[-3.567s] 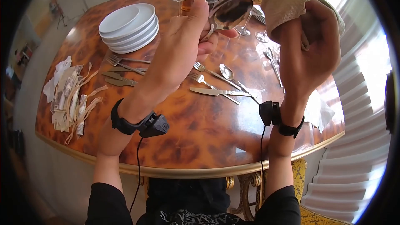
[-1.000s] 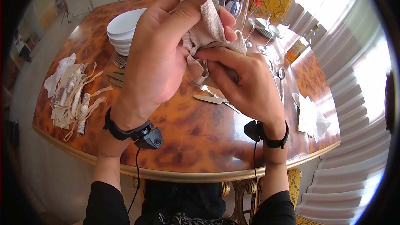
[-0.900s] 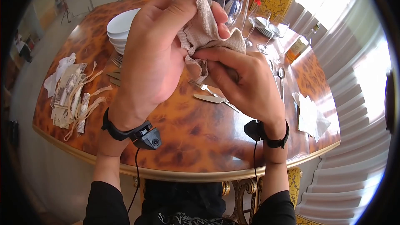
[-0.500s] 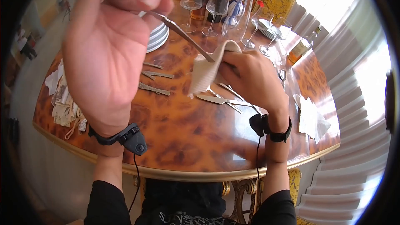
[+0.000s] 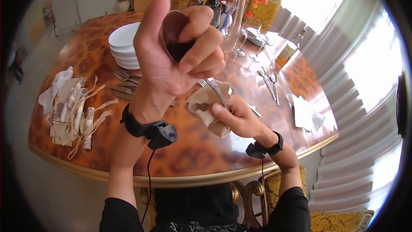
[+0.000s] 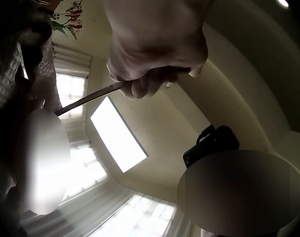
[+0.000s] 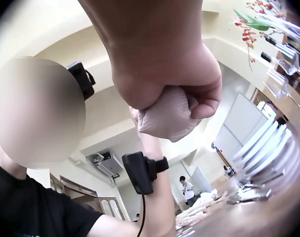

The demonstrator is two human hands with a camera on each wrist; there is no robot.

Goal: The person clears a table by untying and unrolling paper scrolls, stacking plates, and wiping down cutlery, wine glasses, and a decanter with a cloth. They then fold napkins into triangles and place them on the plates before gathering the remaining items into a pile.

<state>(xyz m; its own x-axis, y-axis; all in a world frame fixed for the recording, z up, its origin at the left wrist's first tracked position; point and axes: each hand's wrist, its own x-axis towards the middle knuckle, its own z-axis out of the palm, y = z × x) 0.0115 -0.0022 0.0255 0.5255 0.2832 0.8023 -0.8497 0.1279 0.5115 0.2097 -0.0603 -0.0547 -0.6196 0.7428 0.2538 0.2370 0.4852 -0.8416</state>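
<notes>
In the head view my left hand (image 5: 171,51) is raised over the table, its fingers curled round the bowl of a spoon (image 5: 169,38). The spoon's patterned handle slants down to my right hand (image 5: 242,118), which pinches a beige cloth (image 5: 206,114) against the handle end. In the left wrist view the thin handle (image 6: 88,98) runs from my left hand (image 6: 155,54) toward the cloth at the left edge. The right wrist view has the bunched cloth (image 7: 167,118) under my right hand (image 7: 164,74), with the handle hidden.
A stack of white plates (image 5: 124,45) stands at the back left, forks (image 5: 124,76) and knives (image 5: 122,92) in front. Napkins with ties (image 5: 73,111) lie left; two spoons (image 5: 271,83) and white napkins (image 5: 305,114) lie right. Wine glasses (image 5: 249,32) and bottles stand behind.
Earlier the cloth was wrapped round the spoon's bowl between both hands. Since then my left hand has swung left and back right with the bowl, and my right hand has lowered with the cloth.
</notes>
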